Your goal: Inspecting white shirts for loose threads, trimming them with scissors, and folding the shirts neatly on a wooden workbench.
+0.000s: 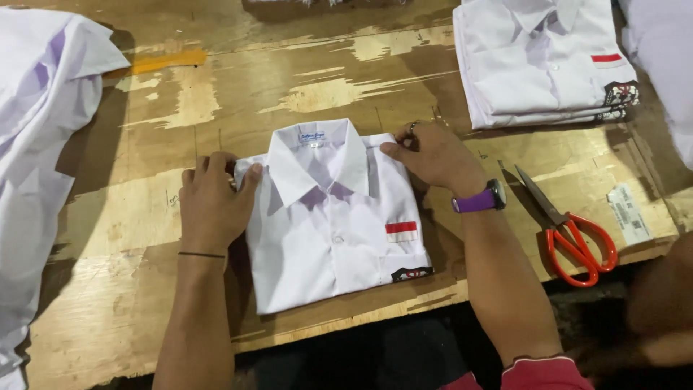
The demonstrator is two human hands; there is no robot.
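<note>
Worn plywood table (216, 94) – folded shirt (332, 231), shirt stack (541, 72), scissors (570, 231).

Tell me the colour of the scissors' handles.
Orange-red handles on the scissors, lying on the wooden table; the head view shows them.
</note>
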